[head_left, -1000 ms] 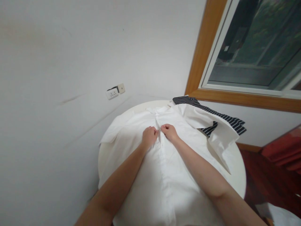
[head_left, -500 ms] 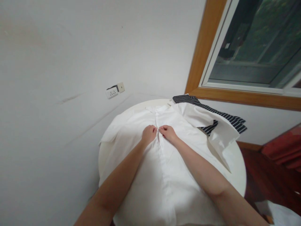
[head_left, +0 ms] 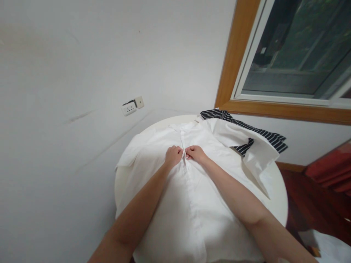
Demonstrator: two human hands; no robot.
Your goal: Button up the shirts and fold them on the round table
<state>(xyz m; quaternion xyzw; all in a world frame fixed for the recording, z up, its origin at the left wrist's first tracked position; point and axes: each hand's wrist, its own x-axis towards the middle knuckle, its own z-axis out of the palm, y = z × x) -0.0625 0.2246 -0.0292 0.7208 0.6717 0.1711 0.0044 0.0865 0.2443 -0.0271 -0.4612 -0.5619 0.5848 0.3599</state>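
Observation:
A white long-sleeved shirt [head_left: 167, 204] lies spread over a round table, its collar at the far side and its front opening running down the middle. My left hand [head_left: 174, 156] is closed in a pinch on the left edge of that opening. Facing it, my right hand [head_left: 196, 153] pinches the other edge, the fingertips of both hands almost meeting. Any button between the fingers is too small or hidden to make out. The shirt's right sleeve [head_left: 259, 160] is bent across the right side of the table.
Black-and-white striped cloth [head_left: 256, 130] lies partly under the right sleeve at the back. The cream round table [head_left: 278, 197] stands against a white wall with a socket [head_left: 128, 108]. A wood-framed window [head_left: 290, 106] is at right, above red fabric [head_left: 333, 170]. White material [head_left: 331, 248] shows lower right.
The view has shifted very slightly. Both hands stay at the same spot on the shirt front, with only tiny finger movement.

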